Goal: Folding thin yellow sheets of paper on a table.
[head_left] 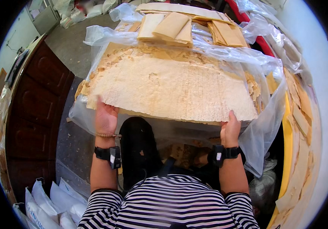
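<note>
A broad, thin, cream-coloured sheet (171, 84) with a rough, mottled face and ragged edges spans the space in front of me. My left hand (106, 117) grips its near left edge, thumb on top and fingers underneath. At the near right corner my right hand (230, 129) pinches the edge, thumb up, the other fingers mostly hidden below. Under and beyond the sheet lie brown flakes (120, 54) and crumbled bits on clear plastic film (95, 36). The sheet's near edge is over my lap; I cannot tell how much of it rests on the pile.
Folded tan sheets (171, 26) are stacked beyond. More broken sheets (299, 110) lie on the right beside a yellow edge (287, 141). A dark wooden cabinet (34, 103) stands left, with white sacks (44, 200) at lower left. Plastic film hangs near my right wrist.
</note>
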### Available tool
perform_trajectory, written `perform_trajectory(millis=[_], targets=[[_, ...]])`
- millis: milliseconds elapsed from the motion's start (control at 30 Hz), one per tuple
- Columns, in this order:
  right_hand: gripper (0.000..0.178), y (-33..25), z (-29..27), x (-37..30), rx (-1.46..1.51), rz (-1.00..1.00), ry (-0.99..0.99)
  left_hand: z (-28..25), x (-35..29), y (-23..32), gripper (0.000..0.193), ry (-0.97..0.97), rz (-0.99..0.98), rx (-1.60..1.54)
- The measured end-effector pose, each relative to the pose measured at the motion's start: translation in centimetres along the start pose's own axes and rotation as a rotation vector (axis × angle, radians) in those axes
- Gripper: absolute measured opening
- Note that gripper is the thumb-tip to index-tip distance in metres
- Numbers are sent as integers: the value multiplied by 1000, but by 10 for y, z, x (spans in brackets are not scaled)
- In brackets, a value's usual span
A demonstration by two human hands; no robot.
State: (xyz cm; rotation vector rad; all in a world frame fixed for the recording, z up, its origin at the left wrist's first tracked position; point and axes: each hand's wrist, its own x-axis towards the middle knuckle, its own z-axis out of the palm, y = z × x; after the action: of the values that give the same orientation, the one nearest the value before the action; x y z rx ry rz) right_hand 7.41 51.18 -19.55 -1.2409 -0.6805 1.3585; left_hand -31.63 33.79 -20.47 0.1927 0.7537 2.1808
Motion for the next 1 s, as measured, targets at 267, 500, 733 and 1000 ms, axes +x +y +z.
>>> perform_trajectory(millis=[267, 500, 733, 1000], targets=[[48, 3, 63, -40, -1091, -1319, -374, 0, 43, -28, 41, 176, 58, 305], [55, 38, 78, -31, -1451, -1308, -283, 94, -14, -25, 39, 48, 179, 1537], [48, 55, 86, -36, -1551, -1281, -337, 123, -29, -117, 55, -542, 1074, 1852], [53, 50, 73, -38, -1521, -915, -510, 145, -37, -158, 41, -720, 955, 2069]])
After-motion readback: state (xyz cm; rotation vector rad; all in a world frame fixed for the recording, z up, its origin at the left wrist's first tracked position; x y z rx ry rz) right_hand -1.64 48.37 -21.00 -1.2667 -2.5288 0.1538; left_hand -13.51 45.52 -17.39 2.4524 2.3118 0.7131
